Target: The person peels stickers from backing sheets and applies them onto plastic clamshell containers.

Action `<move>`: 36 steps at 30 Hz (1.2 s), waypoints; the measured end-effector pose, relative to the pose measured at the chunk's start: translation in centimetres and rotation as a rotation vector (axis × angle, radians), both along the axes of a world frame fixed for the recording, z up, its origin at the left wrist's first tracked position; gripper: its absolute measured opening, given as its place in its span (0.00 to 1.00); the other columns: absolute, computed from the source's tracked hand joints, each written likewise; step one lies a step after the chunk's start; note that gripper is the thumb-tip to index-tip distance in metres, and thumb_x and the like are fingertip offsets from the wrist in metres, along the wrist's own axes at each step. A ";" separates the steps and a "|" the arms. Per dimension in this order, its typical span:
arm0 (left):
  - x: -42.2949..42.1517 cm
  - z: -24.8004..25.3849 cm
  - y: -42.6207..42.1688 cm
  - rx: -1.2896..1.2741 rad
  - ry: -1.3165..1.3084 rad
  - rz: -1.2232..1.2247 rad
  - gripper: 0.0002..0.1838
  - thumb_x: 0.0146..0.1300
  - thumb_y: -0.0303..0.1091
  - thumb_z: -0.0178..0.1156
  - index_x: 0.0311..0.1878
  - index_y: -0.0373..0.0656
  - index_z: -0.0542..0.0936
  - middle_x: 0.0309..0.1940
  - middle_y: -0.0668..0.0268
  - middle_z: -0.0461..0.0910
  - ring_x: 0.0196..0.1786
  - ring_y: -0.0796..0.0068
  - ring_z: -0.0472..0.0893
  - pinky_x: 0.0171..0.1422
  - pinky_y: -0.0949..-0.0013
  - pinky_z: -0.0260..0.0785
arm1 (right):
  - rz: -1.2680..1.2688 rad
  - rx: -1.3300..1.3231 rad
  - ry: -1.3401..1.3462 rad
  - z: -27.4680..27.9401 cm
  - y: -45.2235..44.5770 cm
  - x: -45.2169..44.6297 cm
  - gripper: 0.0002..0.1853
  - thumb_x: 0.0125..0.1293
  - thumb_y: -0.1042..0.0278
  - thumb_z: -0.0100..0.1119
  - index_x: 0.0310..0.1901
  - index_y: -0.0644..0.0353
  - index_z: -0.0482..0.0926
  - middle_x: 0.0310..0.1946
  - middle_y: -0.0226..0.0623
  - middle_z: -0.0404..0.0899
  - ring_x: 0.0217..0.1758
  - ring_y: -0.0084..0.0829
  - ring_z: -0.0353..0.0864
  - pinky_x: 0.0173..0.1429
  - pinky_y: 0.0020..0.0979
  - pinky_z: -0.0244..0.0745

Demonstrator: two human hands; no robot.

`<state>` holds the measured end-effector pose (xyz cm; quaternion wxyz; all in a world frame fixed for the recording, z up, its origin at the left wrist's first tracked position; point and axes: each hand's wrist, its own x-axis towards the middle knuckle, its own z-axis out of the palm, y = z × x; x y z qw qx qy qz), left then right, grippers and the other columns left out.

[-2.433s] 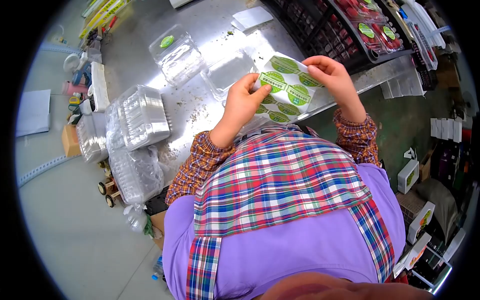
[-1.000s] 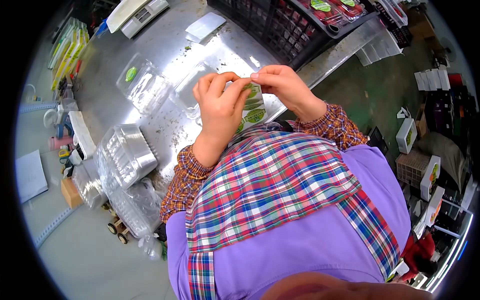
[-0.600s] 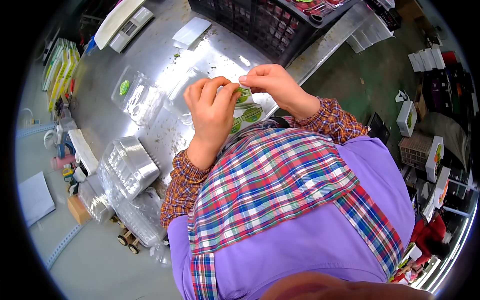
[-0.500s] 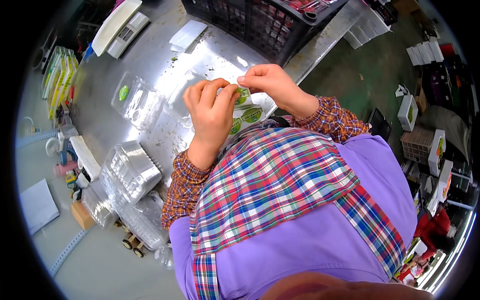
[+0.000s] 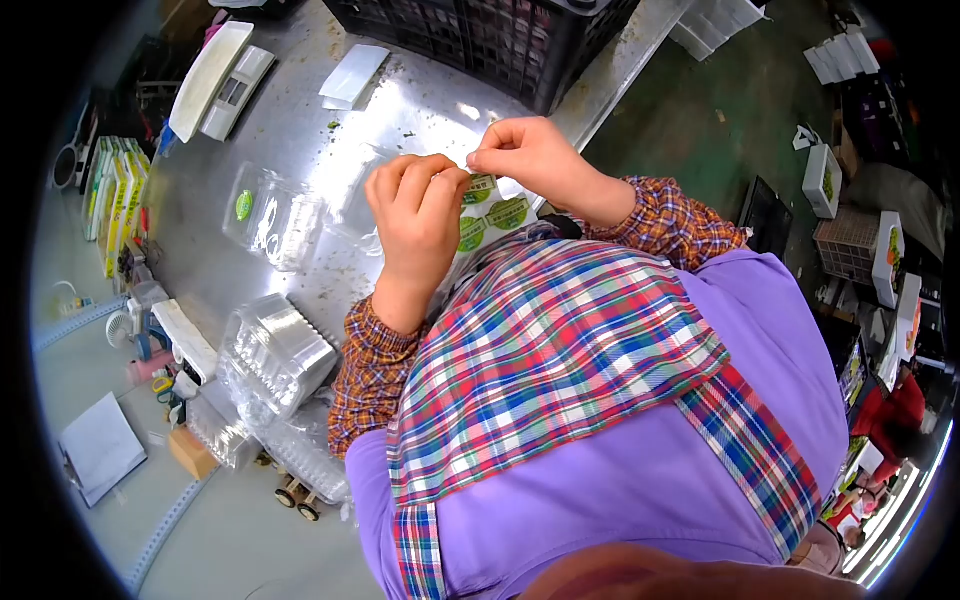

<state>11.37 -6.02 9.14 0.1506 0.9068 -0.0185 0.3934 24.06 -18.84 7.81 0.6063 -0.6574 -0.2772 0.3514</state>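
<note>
Head view, centre: the left hand (image 5: 415,215) and the right hand (image 5: 530,160) are pinching the upper edge of a white paper sheet with round green labels (image 5: 486,215), apparently so that one is steadying it for the other. Close-set fingertips are hiding whether any label is lifting there. Above left, a clear plastic box with a green oval label (image 5: 270,215) is lying on the shiny metal table (image 5: 208,185) (presumably for easy reach). At top, a black lattice plastic crate (image 5: 470,38) is running out of frame, its contents obscured.
</note>
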 end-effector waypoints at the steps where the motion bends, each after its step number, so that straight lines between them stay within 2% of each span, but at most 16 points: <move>1: -0.1 0.1 0.0 0.005 -0.004 -0.003 0.09 0.49 0.26 0.69 0.33 0.46 0.80 0.35 0.71 0.80 0.44 0.66 0.75 0.52 0.62 0.62 | -0.015 0.028 0.005 -0.3 0.0 -0.1 0.10 0.59 0.66 0.66 0.28 0.65 0.81 0.25 0.27 0.79 0.30 0.15 0.74 0.34 0.21 0.69; 2: -0.2 0.1 0.0 0.022 -0.012 -0.010 0.09 0.48 0.26 0.69 0.33 0.46 0.80 0.36 0.71 0.80 0.44 0.67 0.75 0.52 0.62 0.62 | -0.030 0.057 0.009 -0.5 0.0 -0.2 0.11 0.57 0.65 0.67 0.27 0.65 0.81 0.23 0.26 0.78 0.28 0.15 0.73 0.32 0.21 0.68; 10: -0.4 0.3 0.1 0.136 -0.057 -0.033 0.09 0.46 0.26 0.69 0.31 0.48 0.81 0.36 0.73 0.80 0.44 0.69 0.76 0.53 0.61 0.62 | -0.005 0.049 0.379 0.3 -0.5 -0.6 0.09 0.58 0.66 0.68 0.28 0.63 0.83 0.24 0.29 0.78 0.28 0.21 0.76 0.36 0.23 0.73; 13: -0.6 -0.3 0.3 0.168 -0.073 -0.054 0.07 0.49 0.28 0.63 0.33 0.48 0.82 0.38 0.73 0.80 0.46 0.69 0.75 0.54 0.58 0.61 | -0.006 0.011 0.423 0.6 -0.9 -0.7 0.09 0.59 0.66 0.67 0.27 0.62 0.82 0.24 0.28 0.77 0.27 0.20 0.74 0.36 0.23 0.72; 16: -0.6 -0.1 0.2 0.186 -0.068 -0.054 0.08 0.45 0.26 0.68 0.30 0.48 0.82 0.35 0.73 0.80 0.44 0.69 0.75 0.52 0.61 0.62 | -0.018 0.012 0.470 0.6 -1.1 -0.8 0.10 0.60 0.66 0.67 0.27 0.62 0.81 0.22 0.27 0.76 0.26 0.20 0.74 0.34 0.22 0.71; 20: -0.6 -0.2 0.2 0.201 -0.066 -0.062 0.08 0.45 0.26 0.68 0.31 0.48 0.82 0.35 0.73 0.80 0.44 0.69 0.75 0.52 0.61 0.62 | -0.051 0.007 0.554 0.6 -1.2 -1.0 0.11 0.59 0.65 0.68 0.27 0.63 0.80 0.22 0.28 0.75 0.25 0.20 0.74 0.33 0.22 0.70; 23: -0.6 -0.3 0.2 0.162 -0.057 -0.061 0.08 0.46 0.26 0.69 0.31 0.48 0.82 0.37 0.72 0.80 0.46 0.67 0.75 0.53 0.61 0.63 | -0.106 -0.033 0.589 0.8 -1.1 -1.1 0.11 0.59 0.64 0.68 0.27 0.63 0.80 0.22 0.28 0.75 0.25 0.20 0.73 0.33 0.22 0.70; 28: -0.1 -0.5 -0.1 -0.003 -0.071 -0.029 0.08 0.49 0.26 0.69 0.33 0.46 0.82 0.43 0.70 0.80 0.51 0.64 0.73 0.57 0.61 0.63 | -0.082 -0.044 0.454 1.2 -0.9 -1.1 0.12 0.60 0.63 0.68 0.28 0.63 0.80 0.22 0.28 0.76 0.25 0.20 0.74 0.33 0.22 0.69; 31: -0.4 -0.4 0.3 0.096 -0.037 -0.060 0.08 0.49 0.25 0.69 0.33 0.46 0.81 0.44 0.70 0.80 0.52 0.63 0.73 0.58 0.61 0.63 | -0.053 -0.041 0.483 0.9 -0.8 -1.1 0.12 0.60 0.62 0.68 0.28 0.63 0.80 0.23 0.28 0.76 0.26 0.20 0.74 0.33 0.22 0.70; 34: -0.6 -0.9 0.5 0.122 -0.015 -0.070 0.07 0.52 0.28 0.65 0.36 0.47 0.81 0.44 0.71 0.80 0.52 0.64 0.73 0.60 0.54 0.61 | -0.024 -0.069 0.494 1.0 -0.8 -1.2 0.12 0.61 0.61 0.68 0.30 0.62 0.81 0.23 0.27 0.77 0.27 0.19 0.74 0.34 0.22 0.70; 36: -0.6 -0.9 0.6 0.109 -0.015 -0.064 0.07 0.52 0.28 0.65 0.35 0.46 0.80 0.43 0.70 0.80 0.52 0.64 0.74 0.60 0.53 0.61 | -0.007 -0.067 0.460 0.9 -0.7 -1.2 0.12 0.62 0.60 0.67 0.32 0.61 0.81 0.24 0.27 0.77 0.27 0.18 0.74 0.35 0.22 0.71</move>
